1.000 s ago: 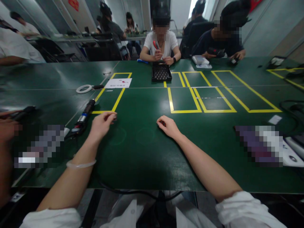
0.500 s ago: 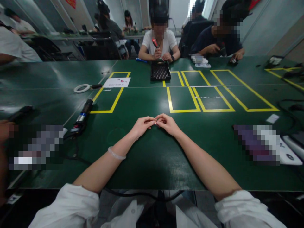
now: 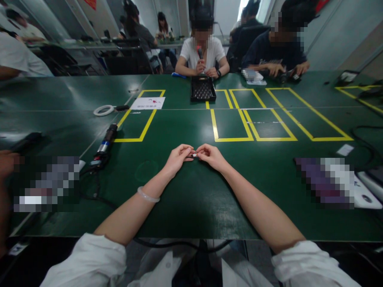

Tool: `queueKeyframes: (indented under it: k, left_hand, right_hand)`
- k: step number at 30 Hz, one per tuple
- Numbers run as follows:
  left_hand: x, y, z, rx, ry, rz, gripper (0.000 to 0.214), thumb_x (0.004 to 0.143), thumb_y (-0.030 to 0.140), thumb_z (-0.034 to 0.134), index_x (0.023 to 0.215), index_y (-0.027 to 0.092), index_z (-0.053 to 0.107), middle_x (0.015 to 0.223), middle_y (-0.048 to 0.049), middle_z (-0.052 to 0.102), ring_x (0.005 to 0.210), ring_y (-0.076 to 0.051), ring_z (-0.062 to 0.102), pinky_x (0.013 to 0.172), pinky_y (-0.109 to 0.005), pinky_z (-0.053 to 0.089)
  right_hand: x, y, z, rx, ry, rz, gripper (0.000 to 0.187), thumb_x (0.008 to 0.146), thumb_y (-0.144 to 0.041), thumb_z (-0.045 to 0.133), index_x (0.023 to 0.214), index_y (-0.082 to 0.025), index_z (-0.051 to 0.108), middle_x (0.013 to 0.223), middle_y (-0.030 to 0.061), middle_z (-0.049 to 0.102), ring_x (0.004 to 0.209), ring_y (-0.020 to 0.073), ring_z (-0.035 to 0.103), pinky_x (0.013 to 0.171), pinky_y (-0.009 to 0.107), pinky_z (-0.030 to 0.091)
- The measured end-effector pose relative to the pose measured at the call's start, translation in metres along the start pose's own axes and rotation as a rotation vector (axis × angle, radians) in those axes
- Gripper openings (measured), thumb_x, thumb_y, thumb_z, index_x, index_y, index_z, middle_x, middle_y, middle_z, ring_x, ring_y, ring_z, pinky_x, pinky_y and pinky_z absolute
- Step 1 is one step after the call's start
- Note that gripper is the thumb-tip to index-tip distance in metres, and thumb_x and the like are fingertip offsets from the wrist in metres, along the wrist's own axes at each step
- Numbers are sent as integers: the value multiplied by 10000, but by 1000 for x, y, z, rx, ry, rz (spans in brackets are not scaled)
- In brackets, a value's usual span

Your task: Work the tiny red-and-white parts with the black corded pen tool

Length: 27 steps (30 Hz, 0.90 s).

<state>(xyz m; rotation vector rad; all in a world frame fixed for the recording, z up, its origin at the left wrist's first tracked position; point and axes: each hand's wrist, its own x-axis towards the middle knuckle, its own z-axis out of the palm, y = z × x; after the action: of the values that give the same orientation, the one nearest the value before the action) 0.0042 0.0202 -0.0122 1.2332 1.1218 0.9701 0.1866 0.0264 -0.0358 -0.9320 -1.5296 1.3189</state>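
Just above the green table, my left hand and my right hand meet fingertip to fingertip. Between them is a small whitish part with dark and reddish bits, too small to name. The thumb and fingers of my left hand pinch it from the left. On the other side, my right hand's fingertips close on its right end. Part of it is hidden behind the fingers.
An electric screwdriver with a cable lies to the left, near a white tape roll and a paper sheet. Yellow tape outlines mark the table. A black tray stands before a co-worker. Phones lie right.
The fingers of my left hand have shifted slightly, and more of the small part's whitish face shows. Across the table, the co-worker at right has moved a hand onto a dark object.
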Motion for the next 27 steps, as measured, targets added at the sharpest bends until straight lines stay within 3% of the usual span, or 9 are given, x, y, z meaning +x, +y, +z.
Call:
queueKeyframes:
  k: [4,14,21,27]
  left_hand:
    - [0,0,-2,5,-12,5,336,825,435,638,1022,164,621,1019,-85,684,958,-175,652,785,-300,559]
    - [-1,2,-1,163,-100,64,335,736,364,720,971,141,638,904,-50,669,810,-152,618,712,-285,503]
    - [-2,0,-2,121,-111,118,292,730,293,728,963,147,629,894,-31,660,771,-127,611,764,-290,490]
    - [-1,-2,-2,100,-80,133,330,698,243,741,986,146,612,986,-55,658,890,-159,632,853,-323,493]
  right_hand:
    - [1,2,-1,6,28,2,250,755,-355,687,910,-178,601,763,5,634,609,104,564,602,252,463]
    - [0,1,-3,-18,54,-8,262,772,-372,681,936,-173,635,780,10,638,639,110,573,617,255,465]
    - [-2,-7,-2,-51,31,-21,251,796,-406,676,861,-169,629,742,6,629,631,116,566,602,256,438]
    - [-3,-6,0,-29,8,-27,238,745,-357,704,852,-177,591,713,-23,593,576,89,500,555,231,398]
